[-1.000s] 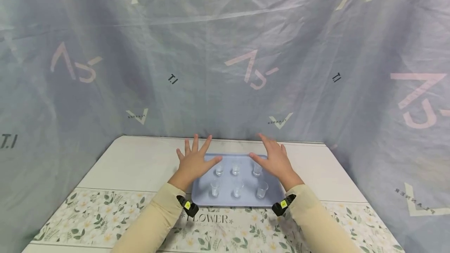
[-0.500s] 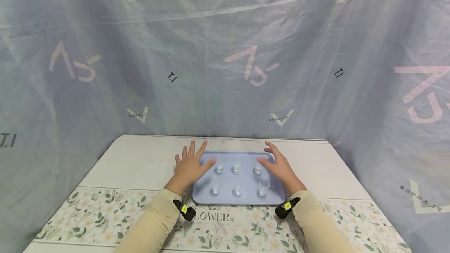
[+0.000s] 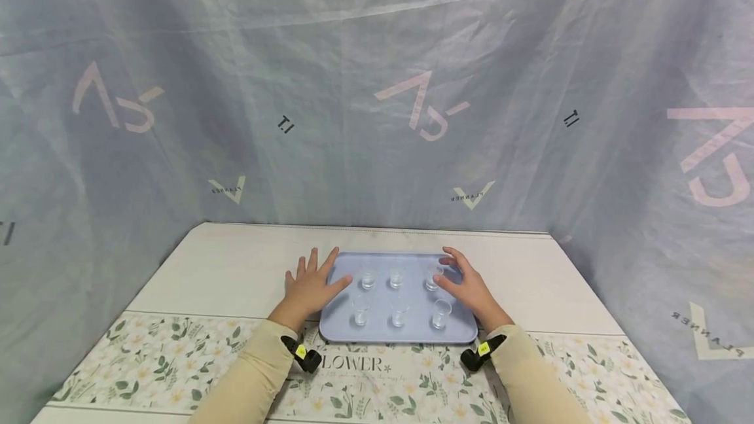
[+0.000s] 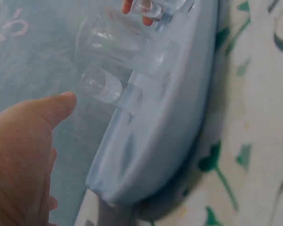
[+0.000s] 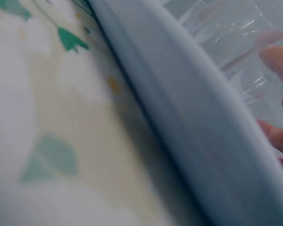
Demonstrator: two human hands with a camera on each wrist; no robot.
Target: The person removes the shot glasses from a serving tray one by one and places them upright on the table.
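Note:
A light blue tray (image 3: 377, 334) lies on the table, bearing several small clear shot glasses in two rows. My left hand (image 3: 307, 290) is spread over the tray's left edge, thumb pointing toward the back left glass (image 3: 368, 281) and apart from it. Over the tray's right side, my right hand (image 3: 470, 290) has its fingers loosely bent, with the thumb right at the back right glass (image 3: 432, 282). The right wrist view shows the thumb (image 5: 276, 59) overlapping a glass. In the left wrist view, a front glass (image 4: 132, 44) stands near the left thumb (image 4: 61, 106).
A floral cloth strip (image 3: 177, 365) with lettering runs along the table's front. White table surface (image 3: 235, 273) lies behind and beside the tray. Grey printed curtains (image 3: 353, 116) enclose the back and both sides.
Both hands have come lower and nearer the body; the left has also shifted left. The right hand's fingers have bent more, its thumb now at the back right glass. The glasses stay in place.

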